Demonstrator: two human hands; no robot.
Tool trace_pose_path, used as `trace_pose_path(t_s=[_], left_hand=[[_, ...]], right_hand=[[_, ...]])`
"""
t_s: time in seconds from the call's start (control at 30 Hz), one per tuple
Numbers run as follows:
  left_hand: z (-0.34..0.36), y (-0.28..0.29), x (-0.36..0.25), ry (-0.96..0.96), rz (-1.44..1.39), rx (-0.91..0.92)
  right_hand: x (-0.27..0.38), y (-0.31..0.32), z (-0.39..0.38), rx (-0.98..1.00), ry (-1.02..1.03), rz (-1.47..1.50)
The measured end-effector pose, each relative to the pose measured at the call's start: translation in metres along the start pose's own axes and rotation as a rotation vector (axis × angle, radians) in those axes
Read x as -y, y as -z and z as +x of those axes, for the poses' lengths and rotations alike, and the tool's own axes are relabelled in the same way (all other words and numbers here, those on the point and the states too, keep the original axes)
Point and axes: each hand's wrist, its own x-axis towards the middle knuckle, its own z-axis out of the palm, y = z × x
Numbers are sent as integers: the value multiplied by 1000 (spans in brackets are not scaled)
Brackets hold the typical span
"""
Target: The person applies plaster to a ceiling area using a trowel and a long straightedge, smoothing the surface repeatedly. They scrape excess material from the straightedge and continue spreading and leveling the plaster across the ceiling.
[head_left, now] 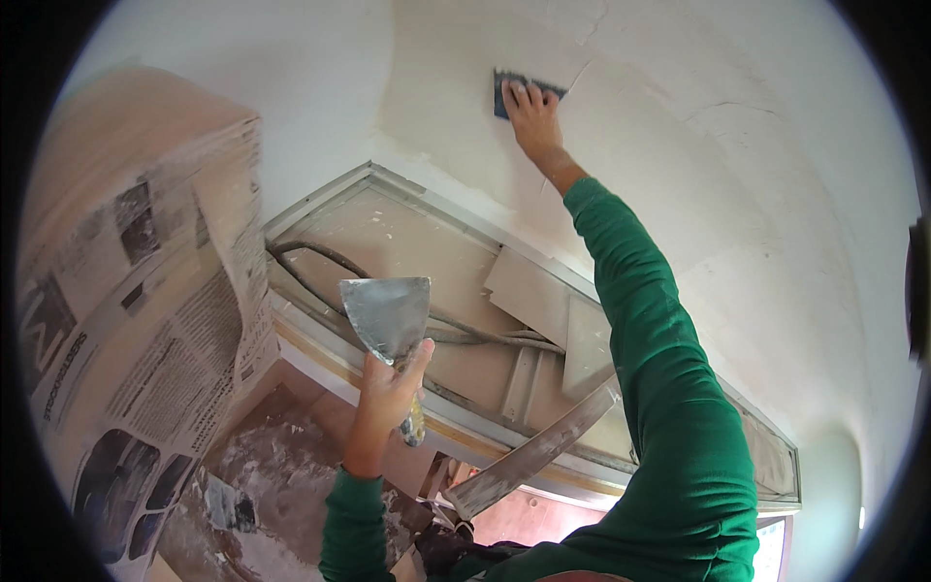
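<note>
My left hand (393, 393) grips the handle of a wide metal putty knife (386, 315), its blade pointing up and coated with pale residue. My right hand (533, 116) is raised on a green-sleeved arm, its fingers over a small dark flat scraper (502, 97) held against the pale plastered surface (679, 175). Fine cracks show in the plaster near that scraper and farther right. Behind the putty knife is a recessed, framed ledge (436, 257) with loose cables (320, 252) and board pieces (524, 286) in it.
A bulky shape covered in newspaper (136, 320) fills the left side. Below lies a stained, splattered surface (252, 456). A long dusty strip (529, 451) slants down beside my right arm. A dark object (914, 291) sits at the far right rim.
</note>
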Motion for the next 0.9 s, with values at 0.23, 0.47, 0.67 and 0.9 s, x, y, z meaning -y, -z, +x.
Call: trace_pose_path(t_s=[0.23,0.47,0.67,0.9], left_hand=[[-2,6,-3,43,53,-31],[-1,2,-4,28,34,-25],[2,0,-2,23,16,30],[-4,-1,-4,11,50,-50]], right_hand=[[17,49,45,-160,17,102],[2,1,75,-118,-9,-77],[31,3,9,45,-22,51],[-50,41,8,-150,-128,35]])
